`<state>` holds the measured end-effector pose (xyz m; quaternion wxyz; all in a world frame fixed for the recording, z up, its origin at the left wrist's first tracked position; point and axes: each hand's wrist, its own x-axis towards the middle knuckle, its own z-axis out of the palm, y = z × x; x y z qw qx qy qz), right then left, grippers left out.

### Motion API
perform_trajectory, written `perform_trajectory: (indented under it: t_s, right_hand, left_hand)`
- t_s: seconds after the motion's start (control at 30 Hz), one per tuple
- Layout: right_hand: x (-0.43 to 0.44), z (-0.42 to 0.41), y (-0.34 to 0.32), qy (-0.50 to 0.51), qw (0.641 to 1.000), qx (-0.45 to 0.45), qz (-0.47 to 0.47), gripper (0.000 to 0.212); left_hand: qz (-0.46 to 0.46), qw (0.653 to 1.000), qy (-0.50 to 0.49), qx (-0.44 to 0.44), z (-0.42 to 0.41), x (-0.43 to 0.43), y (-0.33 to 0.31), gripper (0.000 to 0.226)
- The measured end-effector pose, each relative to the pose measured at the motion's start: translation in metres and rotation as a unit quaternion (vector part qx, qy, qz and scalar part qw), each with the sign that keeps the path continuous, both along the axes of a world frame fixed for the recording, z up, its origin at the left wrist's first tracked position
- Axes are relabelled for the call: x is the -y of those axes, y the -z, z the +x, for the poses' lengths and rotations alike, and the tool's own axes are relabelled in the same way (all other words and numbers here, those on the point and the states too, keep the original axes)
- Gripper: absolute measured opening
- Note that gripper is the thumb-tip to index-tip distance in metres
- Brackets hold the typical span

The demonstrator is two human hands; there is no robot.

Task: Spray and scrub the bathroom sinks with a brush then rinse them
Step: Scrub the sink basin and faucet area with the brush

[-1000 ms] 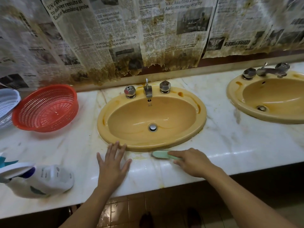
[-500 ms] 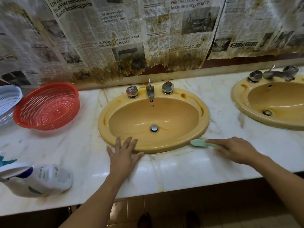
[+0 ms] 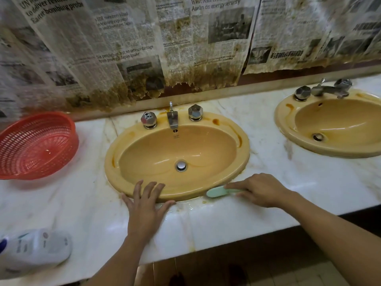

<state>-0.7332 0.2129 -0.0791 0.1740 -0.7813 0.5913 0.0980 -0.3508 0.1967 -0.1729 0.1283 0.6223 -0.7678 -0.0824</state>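
Observation:
A yellow oval sink (image 3: 243, 141) sits in the white marble counter (image 3: 309, 182), with a metal tap (image 3: 172, 120) and two faceted knobs at its back. My right hand (image 3: 261, 190) grips a pale green brush (image 3: 216, 191), whose head presses against the sink's front right rim where it meets the counter. My left hand (image 3: 147, 205) lies flat, fingers spread, over the sink's front edge. A second yellow sink (image 3: 288, 129) is at the right. A white spray bottle (image 3: 39, 248) lies on its side at the counter's front left.
A red plastic basket (image 3: 37, 145) stands on the counter left of the sink. Stained newspaper (image 3: 144, 48) covers the wall behind. Brown stains ring the sink's rim on the marble. The counter's front edge drops to a tiled floor (image 3: 288, 273).
The brush went from the sink's front edge out to the right rim, then back left along the rim. My left hand slid forward onto the sink's edge.

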Motion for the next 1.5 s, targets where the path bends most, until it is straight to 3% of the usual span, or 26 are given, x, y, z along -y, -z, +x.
perform_trajectory:
  t_s: [0.27,0.5,0.63,0.73,0.87,0.97,1.07,1.27,1.4,1.5]
  right_hand:
    - [-0.019,-0.078,-0.004,0.191,0.981,0.040,0.004,0.035]
    - [-0.052,0.002,-0.007,0.318,0.903,0.285,-0.051,0.037]
    - [-0.054,0.077,0.006,0.280,0.933,0.227,0.015,0.041]
    - [-0.046,0.080,0.003,0.279,0.945,0.169,0.005,0.041]
    - [-0.030,0.017,0.001,0.391,0.908,0.143,-0.054,0.041]
    - [-0.027,-0.010,0.005,0.458,0.870,0.178,-0.047,0.040]
    - [-0.046,0.011,0.014,0.457,0.857,0.234,-0.042,0.042]
    - [-0.091,0.064,0.020,0.408,0.882,0.229,-0.048,0.045]
    - [-0.071,0.065,0.009,0.338,0.925,0.171,-0.022,0.043]
    - [-0.045,0.045,0.003,0.352,0.923,0.149,-0.047,0.043]
  left_hand:
    - [0.002,1.000,-0.005,0.014,-0.002,-0.002,-0.003,0.061]
    - [-0.001,1.000,-0.004,0.012,-0.002,-0.002,-0.001,0.063]
    - [0.003,1.000,-0.007,0.009,-0.002,-0.003,-0.001,0.064]
    - [-0.003,1.000,-0.008,0.009,-0.002,-0.003,-0.001,0.065]
    - [-0.007,1.000,-0.006,0.013,-0.003,-0.004,-0.001,0.065]
    - [-0.010,1.000,-0.002,0.018,-0.003,-0.004,-0.001,0.066]
    - [-0.013,1.000,-0.002,0.021,-0.002,-0.003,0.000,0.065]
    - [-0.015,0.999,-0.003,0.034,-0.004,-0.006,-0.001,0.066]
    - [-0.020,0.999,-0.005,0.043,-0.006,-0.006,-0.003,0.066]
    - [-0.035,0.998,-0.002,0.050,-0.007,-0.007,-0.005,0.067]
